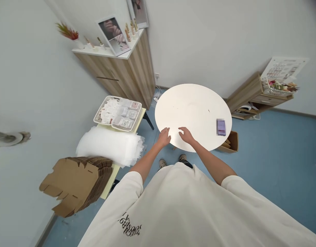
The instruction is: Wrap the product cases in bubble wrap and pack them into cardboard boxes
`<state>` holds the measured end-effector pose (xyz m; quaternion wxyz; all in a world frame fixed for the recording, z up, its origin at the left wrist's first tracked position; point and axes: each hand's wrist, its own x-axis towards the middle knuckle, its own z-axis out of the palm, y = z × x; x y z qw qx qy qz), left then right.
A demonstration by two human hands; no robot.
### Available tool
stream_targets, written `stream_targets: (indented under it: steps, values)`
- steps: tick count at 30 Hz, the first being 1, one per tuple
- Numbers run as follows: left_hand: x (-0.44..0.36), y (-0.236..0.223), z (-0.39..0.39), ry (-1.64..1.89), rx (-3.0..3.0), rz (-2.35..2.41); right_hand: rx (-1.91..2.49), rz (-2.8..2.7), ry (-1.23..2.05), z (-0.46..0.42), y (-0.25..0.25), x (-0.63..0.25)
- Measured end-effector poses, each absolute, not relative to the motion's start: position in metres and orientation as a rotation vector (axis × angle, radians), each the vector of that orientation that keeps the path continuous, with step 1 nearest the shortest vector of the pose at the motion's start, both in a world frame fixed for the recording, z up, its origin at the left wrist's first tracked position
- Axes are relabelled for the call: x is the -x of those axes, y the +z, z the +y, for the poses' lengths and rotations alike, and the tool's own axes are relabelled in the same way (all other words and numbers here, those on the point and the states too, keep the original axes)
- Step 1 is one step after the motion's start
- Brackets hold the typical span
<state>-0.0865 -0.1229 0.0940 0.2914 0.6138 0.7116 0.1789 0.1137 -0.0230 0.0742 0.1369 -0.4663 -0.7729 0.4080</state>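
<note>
Both hands are at the near edge of a round white table (190, 99). My left hand (164, 137) is at the rim on the left with its fingers apart and nothing in it. A short way to its right, my right hand (186, 135) is over the tabletop, fingers spread and slightly bent, also holding nothing. Whether the fingertips touch the surface I cannot tell. A purple rectangular item (221, 127), blurred out, lies near the table's right edge, apart from my right hand.
Left of me, a side table bears flattened cardboard boxes (72, 178), white foam sheets (108, 144) and a white tray (96, 118) of small packets. A wooden cabinet (116, 73) stands behind it. At right are a low shelf (246, 91) and an open cardboard box (234, 141) on the floor.
</note>
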Motion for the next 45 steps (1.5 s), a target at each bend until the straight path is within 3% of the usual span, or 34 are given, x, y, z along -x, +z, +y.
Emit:
stream_targets:
  steps: [23,45]
  values:
    - [0.171,0.094,-0.159,0.652,-1.176,2.351,0.7,-2.639,1.264,0.02,0.076,0.046]
    - [0.404,0.112,-0.131,0.718,-1.301,2.524,0.834,-2.538,1.168,-0.01,0.097,0.254]
